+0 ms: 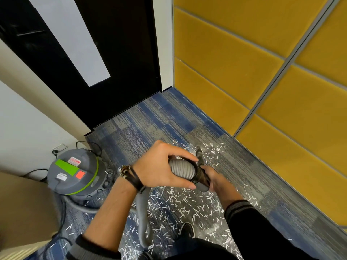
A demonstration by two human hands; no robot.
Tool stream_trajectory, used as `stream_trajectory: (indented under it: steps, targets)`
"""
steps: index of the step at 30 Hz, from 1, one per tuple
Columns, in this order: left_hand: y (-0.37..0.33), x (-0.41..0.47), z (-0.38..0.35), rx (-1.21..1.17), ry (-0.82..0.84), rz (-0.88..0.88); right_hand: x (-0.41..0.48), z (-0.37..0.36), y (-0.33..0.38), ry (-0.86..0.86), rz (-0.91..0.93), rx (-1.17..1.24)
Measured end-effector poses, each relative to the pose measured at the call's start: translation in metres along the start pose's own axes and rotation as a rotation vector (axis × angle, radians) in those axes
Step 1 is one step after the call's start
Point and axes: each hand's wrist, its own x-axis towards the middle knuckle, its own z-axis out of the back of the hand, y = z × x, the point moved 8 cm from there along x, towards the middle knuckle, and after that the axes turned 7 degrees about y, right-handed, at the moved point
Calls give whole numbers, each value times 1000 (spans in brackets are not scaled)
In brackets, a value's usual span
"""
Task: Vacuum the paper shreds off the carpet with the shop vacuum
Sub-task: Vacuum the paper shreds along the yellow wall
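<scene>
The shop vacuum [75, 171], a grey drum with a lime-green band, stands on the carpet [150, 119] at the left, near a wall socket [60, 147]. Its lid carries a green sticker [66, 167], a small red-orange one [80, 174] and white labels [74, 160]; the print on them is too small to read, and no brand can be made out.

The left hand [161, 166], with dark bracelets [129, 174] at the wrist, grips the ribbed grey hose [181, 168], fingers curled over the top and thumb underneath. The hose ends in a black cuff [196, 170]. Just past it the right hand [214, 179] holds a black nozzle tube [203, 180] from below, fingers wrapped round it, though much of that hand is hidden behind the tube. Both hands are held above the floor.

White paper shreds [178, 201] lie scattered thickly over the blue-and-grey striped carpet beneath the hands and around a dark shoe [187, 229]. Yellow padded wall panels [234, 53] line the right side; a black door [116, 53] stands ahead.
</scene>
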Motion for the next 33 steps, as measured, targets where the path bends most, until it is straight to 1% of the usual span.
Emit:
stream_trajectory:
  steps: [4,7,9,12,17,18,20,22,25,26,29,31,33]
  targets:
    - [2,8,8,-21,12,38,3,14,8,-22,22,68]
    - [12,-9,23,10,-45,97,7,9,20,-51,40,-9]
    - [12,-20,29,76,-91,87,9,0,28,-30,48,-31]
    - [-2,-19,25,116,-109,41,9,-17,36,22,33,-45]
    - [-8,-4,11,80,-67,1,14,-27,29,75,39,-93]
    - [-7,-2,9,61,-55,-6,23,-22,24,72,49,-100]
    - [-8,3,2,37,-28,-16,68,1,7,76,57,-91]
    - [-8,8,-3,20,-1,-23,62,8,-7,104,43,-43]
    - [-4,8,-6,-10,30,-28,-3,7,-5,16,-1,29]
    - [-2,6,-6,-18,39,-27,-6,11,-4,-22,4,46]
    - [13,-10,4,-33,41,3,-10,1,-8,-56,-18,70]
    - [29,-29,19,-28,4,35,-6,-17,-5,-77,-8,62]
    - [51,-54,40,-18,-61,78,-4,-46,4,-64,-12,-3]
